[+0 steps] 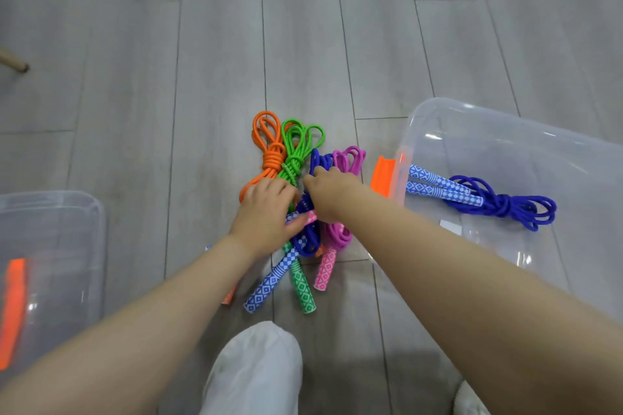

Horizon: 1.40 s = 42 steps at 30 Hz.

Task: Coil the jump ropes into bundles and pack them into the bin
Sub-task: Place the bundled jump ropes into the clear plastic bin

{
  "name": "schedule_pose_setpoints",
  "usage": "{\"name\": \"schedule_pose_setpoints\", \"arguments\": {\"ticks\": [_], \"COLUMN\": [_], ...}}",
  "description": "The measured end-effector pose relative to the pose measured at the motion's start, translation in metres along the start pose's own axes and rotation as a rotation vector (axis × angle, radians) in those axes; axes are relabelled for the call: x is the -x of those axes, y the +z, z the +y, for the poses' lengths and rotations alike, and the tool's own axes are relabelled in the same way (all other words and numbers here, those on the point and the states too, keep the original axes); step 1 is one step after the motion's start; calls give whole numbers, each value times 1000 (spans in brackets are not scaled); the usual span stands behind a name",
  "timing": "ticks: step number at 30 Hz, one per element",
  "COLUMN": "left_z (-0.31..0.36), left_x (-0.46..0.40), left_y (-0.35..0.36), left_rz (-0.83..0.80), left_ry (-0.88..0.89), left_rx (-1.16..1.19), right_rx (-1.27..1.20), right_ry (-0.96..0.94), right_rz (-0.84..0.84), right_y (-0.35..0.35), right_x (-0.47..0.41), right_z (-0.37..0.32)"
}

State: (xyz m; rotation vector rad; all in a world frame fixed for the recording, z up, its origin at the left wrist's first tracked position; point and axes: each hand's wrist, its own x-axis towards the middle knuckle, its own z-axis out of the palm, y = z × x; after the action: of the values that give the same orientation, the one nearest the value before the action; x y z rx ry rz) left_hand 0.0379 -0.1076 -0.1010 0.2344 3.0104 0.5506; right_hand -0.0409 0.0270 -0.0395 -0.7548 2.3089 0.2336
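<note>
Several coiled jump ropes lie side by side on the floor: an orange bundle (268, 145), a green bundle (298, 148), a blue bundle (308, 239) and a pink bundle (349, 158). Their patterned handles point toward me. My left hand (266, 216) lies over the orange and green bundles with its fingers curled onto the blue rope's handle. My right hand (328, 192) grips the blue bundle near its middle. The clear bin (438, 131) stands at the right, and one blue bundle (499, 204) with two blue-white handles lies inside it.
A clear lid (50, 246) with an orange latch lies at the left. The bin has an orange latch (382, 178) on its near-left side. My knee in white cloth (259, 367) is at the bottom centre. A wooden leg (13, 62) shows at the far left.
</note>
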Motion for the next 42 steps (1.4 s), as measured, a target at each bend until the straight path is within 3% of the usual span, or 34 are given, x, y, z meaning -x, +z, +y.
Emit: {"name": "schedule_pose_setpoints", "arguments": {"ticks": [4, 16, 27, 36, 42], "left_z": [21, 26, 28, 43, 49], "left_x": [5, 24, 30, 23, 6], "left_y": [9, 32, 20, 11, -15], "left_rz": [-113, -165, -207, -30, 82], "left_ry": [90, 242, 38, -248, -237], "left_rx": [-86, -170, 60, 329, 586], "right_rx": [123, 346, 477, 125, 1], "right_ry": [117, 201, 33, -49, -101], "right_rz": [74, -250, 16, 208, 457], "right_y": [-4, 3, -3, -42, -65], "right_x": [-7, 1, 16, 35, 55], "right_z": [10, 11, 20, 31, 48]}}
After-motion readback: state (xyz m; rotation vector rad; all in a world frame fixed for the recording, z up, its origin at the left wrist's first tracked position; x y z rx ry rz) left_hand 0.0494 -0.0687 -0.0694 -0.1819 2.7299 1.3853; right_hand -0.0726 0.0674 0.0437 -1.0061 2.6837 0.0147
